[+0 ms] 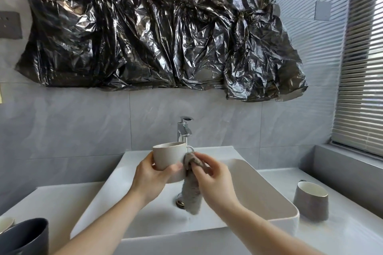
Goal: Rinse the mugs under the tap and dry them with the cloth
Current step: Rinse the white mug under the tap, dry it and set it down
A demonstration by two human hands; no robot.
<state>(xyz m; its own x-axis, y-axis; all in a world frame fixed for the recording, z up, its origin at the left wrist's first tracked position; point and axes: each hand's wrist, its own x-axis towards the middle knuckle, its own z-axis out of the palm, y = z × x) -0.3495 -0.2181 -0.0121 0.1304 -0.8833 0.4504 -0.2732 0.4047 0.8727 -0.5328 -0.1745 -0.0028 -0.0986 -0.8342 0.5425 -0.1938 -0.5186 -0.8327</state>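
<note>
Beige mug point(169, 154) sits gripped in the left hand point(150, 180) above the sink point(259, 188), tap point(184, 129) at twelve o'clock, while the right hand point(213, 180) pinches the grey cloth point(191, 184) at its three o'clock side; better to turn the mug steadily and wipe rim, handle and inside.

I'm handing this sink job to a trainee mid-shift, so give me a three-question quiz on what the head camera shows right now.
1. True or false: water is running from the tap.
2. Multiple choice: the right hand presses the grey cloth against which thing? A) the beige mug held by the left hand B) the grey mug on the counter C) the drain
3. Fill in: the grey mug stands to the ____ of the basin.

Key: 1 false, no stream is visible; 2 A; 3 right.
</note>
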